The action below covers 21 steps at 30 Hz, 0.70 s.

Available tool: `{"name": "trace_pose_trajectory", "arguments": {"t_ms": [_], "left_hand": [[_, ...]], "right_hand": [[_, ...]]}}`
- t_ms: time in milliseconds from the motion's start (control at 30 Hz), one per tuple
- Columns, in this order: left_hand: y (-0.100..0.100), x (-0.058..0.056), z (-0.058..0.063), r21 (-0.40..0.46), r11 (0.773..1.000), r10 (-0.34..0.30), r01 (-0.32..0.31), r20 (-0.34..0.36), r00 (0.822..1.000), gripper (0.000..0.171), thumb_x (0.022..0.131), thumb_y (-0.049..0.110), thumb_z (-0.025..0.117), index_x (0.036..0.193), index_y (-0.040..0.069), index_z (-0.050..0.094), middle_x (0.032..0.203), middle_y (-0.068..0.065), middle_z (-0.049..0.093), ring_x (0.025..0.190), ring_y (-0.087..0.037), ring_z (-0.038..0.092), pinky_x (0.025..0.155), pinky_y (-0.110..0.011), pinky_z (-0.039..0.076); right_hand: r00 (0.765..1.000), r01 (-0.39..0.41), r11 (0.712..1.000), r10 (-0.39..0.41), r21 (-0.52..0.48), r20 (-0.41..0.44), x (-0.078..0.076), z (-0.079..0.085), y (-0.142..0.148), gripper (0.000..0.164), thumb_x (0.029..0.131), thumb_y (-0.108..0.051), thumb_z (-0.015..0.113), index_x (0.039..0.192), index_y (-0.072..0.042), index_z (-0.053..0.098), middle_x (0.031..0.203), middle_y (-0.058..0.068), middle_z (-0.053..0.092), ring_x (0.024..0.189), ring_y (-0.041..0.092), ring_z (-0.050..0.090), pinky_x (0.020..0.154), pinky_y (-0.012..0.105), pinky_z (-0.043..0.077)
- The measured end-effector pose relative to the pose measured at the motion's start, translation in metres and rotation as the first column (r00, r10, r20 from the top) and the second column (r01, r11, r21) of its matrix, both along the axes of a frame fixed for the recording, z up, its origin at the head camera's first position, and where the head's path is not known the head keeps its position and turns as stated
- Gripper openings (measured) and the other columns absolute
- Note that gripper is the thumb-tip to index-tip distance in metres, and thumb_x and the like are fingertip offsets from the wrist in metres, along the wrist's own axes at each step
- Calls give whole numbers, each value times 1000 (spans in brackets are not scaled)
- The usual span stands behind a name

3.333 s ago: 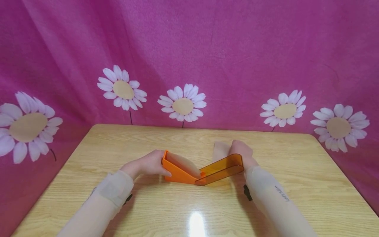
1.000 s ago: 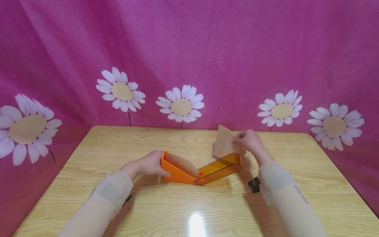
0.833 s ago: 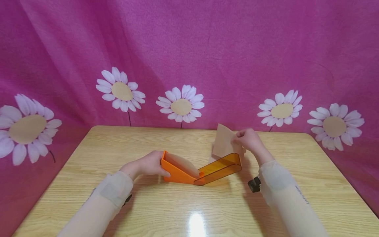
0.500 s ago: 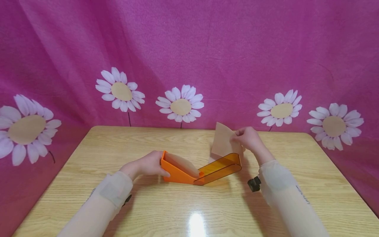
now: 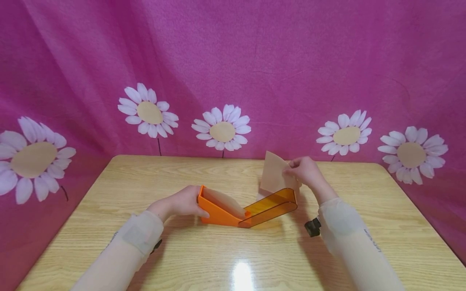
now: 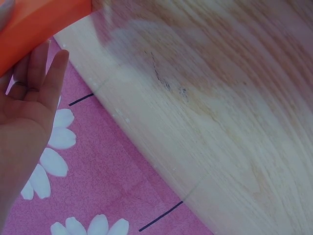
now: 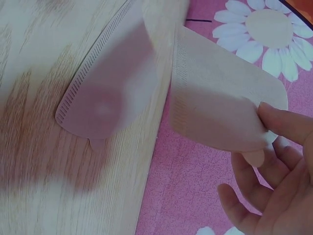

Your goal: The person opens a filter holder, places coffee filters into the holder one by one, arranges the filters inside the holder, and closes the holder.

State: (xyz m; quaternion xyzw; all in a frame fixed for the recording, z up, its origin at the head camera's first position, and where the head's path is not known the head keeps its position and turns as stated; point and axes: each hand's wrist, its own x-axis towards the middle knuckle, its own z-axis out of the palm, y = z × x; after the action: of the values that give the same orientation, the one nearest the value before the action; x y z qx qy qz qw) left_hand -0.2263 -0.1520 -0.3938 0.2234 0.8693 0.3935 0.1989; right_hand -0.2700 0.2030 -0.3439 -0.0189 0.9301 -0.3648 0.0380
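Note:
An orange coffee filter holder stands on the table, its see-through amber lid swung open to the right. Brown paper coffee filters show inside it. My left hand grips the holder's left end, thumb on the near side; in the left wrist view its fingers lie along the orange wall. Behind the lid, my right hand pinches a paper coffee filter between thumb and fingers, raised and tilted. The right wrist view shows another coffee filter lying flat on the wood, apart from the held one.
The light wooden table has its far edge close to a pink curtain printed with white daisies. The raised lid stands between me and the filter on the table, partly covering it in the head view.
My right hand was low behind the lid at the flat filters; it has since risen, moved right and lifted one filter. Over the last second it barely shifts. My left hand and the holder stay put.

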Motion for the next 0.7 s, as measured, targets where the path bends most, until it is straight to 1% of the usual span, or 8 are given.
{"name": "trace_pose_trajectory", "arguments": {"t_ms": [333, 467, 567, 700], "left_hand": [[1, 0, 0, -5, 1000, 3, -3, 3, 1000, 40, 79, 5, 83, 112, 5, 61, 96, 2, 65, 88, -19, 58, 89, -38, 47], [0, -1, -1, 4, 1000, -19, 19, -10, 1000, 40, 78, 5, 83, 111, 4, 61, 95, 1, 65, 86, -18, 58, 88, -37, 47], [-1, -2, -1, 17, 999, -33, 34, -18, 999, 40, 78, 4, 83, 111, 3, 61, 95, 1, 65, 85, -17, 58, 86, -36, 48], [-1, -2, -1, 24, 999, -39, 40, -22, 999, 39, 78, 4, 83, 110, 2, 61, 95, 0, 65, 85, -17, 58, 85, -35, 49]], "right_hand": [[1000, -3, 1000, 3, 6, -18, 0, 0, -1, 20, 90, -11, 71, 95, 8, 68, 88, 13, 64, 81, 25, 53, 62, 30, 46], [1000, -3, 1000, 3, 9, -14, 1, 3, -1, 27, 92, -12, 70, 104, 11, 69, 101, 22, 68, 89, 30, 58, 71, 36, 52], [1000, -2, 1000, 2, 12, -7, 2, 7, -2, 31, 93, -14, 69, 110, 12, 68, 110, 26, 67, 95, 33, 59, 77, 41, 53], [1000, -11, 1000, 11, 13, -22, 3, 11, -3, 28, 93, -14, 69, 106, 11, 69, 103, 22, 68, 92, 31, 58, 73, 38, 52]]}}
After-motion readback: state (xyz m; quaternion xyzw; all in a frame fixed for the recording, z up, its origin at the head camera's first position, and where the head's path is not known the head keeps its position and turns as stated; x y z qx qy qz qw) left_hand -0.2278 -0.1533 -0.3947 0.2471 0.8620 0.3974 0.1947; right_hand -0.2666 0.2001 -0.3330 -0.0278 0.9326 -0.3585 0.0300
